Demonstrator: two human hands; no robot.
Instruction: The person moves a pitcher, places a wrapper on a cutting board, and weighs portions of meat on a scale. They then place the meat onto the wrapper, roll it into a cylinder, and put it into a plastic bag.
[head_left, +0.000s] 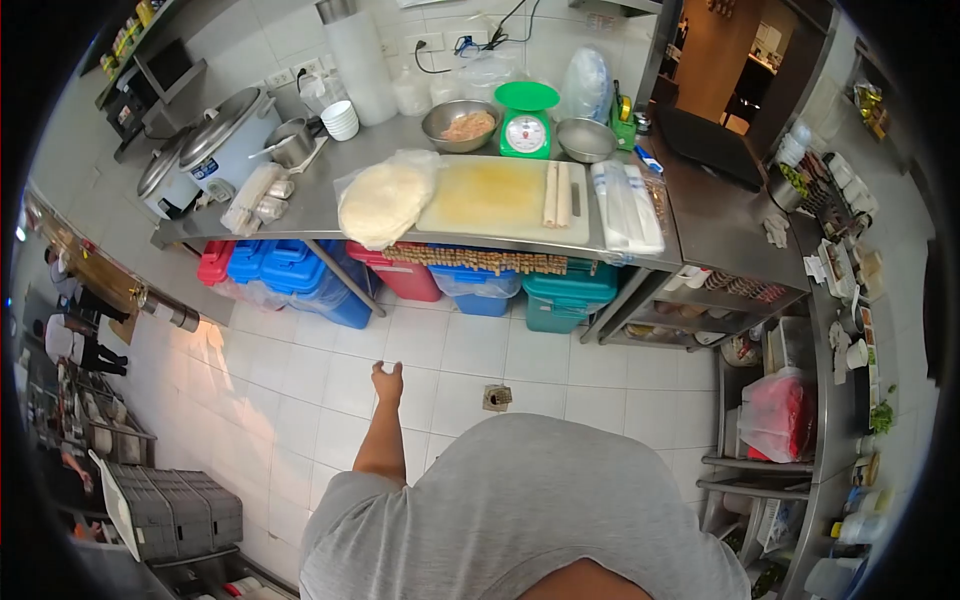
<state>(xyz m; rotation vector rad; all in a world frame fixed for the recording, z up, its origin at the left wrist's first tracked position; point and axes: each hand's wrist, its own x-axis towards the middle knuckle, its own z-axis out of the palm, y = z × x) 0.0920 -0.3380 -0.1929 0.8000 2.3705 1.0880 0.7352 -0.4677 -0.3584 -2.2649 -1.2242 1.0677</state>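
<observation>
My left hand (388,378) hangs over the tiled floor in front of the counter, thumb and fingers apart, holding nothing. My right hand is out of sight. Ahead on the steel counter, a stack of thin round pale wrappers (385,205) rests on plastic. Beside it lies a cutting board (440,215) with a yellowish middle. Two long thin pale rolls (557,195) lie side by side near its right end. Behind the board stand a steel bowl (436,126) with pale pinkish food (468,126), a green dial scale (526,125) and a smaller steel bowl (586,140).
Clear plastic bags (628,208) lie right of the board. Rice cookers (228,135) and white bowls (340,120) stand at left. Lidded bins (570,295) sit under the counter. A floor drain (497,397) is near me. Other people (75,340) stand far left.
</observation>
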